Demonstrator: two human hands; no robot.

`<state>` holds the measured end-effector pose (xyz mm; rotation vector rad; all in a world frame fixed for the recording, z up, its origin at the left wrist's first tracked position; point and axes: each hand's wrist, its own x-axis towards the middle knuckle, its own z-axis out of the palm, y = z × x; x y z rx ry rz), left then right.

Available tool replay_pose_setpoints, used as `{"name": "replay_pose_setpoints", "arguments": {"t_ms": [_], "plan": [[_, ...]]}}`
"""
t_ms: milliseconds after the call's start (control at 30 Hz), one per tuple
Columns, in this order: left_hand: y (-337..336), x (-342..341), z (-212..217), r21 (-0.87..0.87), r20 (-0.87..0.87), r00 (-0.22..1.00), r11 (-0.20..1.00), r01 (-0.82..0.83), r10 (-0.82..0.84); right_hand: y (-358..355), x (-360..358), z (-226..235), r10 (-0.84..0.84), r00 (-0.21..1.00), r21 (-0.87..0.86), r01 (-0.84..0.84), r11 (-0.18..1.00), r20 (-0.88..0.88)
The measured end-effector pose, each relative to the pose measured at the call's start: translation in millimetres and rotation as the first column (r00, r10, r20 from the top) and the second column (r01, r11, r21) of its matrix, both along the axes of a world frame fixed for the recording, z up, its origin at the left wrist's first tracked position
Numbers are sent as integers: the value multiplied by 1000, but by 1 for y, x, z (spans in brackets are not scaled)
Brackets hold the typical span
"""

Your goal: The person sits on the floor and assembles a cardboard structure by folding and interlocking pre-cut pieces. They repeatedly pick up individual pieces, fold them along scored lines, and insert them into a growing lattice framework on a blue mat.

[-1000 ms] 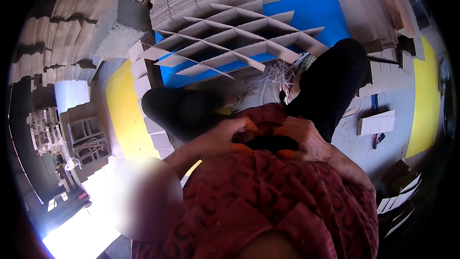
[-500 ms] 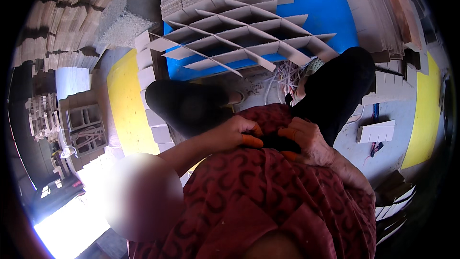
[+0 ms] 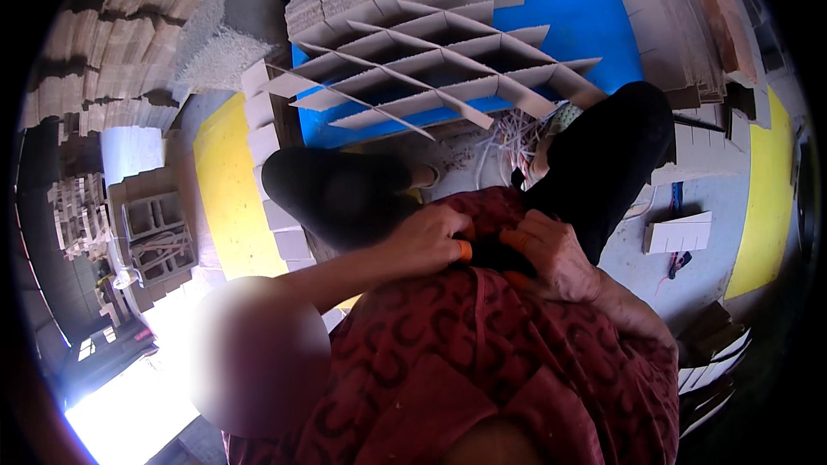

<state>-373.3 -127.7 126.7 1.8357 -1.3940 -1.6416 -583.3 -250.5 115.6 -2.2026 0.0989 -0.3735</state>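
The dark object (image 3: 491,251) sits low at the person's lap, pressed against the red patterned shirt (image 3: 482,353) between the two hands, and we cannot tell what kind of thing it is because the fingers cover most of it. We see the left hand (image 3: 428,239) curled narrowly over its left edge and the right hand (image 3: 556,254) curled over its right edge, both wearing orange fingertip covers (image 3: 465,251) and apparently pinching it. Beyond the knees, a cardboard divider grid (image 3: 431,77) stands assembled on the blue mat (image 3: 568,9).
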Motion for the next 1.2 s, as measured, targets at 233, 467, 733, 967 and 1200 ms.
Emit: {"name": "replay_pose_setpoints", "arguments": {"t_ms": [233, 467, 733, 967, 1200], "plan": [[6, 0, 5, -64, 75, 997, 998, -2, 7, 0, -1, 5, -1, 995, 12, 2, 1000, -95], [21, 2, 8, -309, -58, 997, 949, -67, 51, 1, -4, -13, -39, 998, 149, 48, 988, -56], [32, -11, -1, -532, 59, 984, 840, -110, 165, 2, 0, -11, -43, 998, 141, 51, 989, -55], [34, -14, -6, -594, 40, 988, 799, -96, 148, 0, -4, -11, 30, 990, 191, -3, 982, -135], [41, -16, -6, -605, 52, 986, 790, -93, 156, -2, -6, -6, 109, 972, 163, -76, 984, -207]]}}
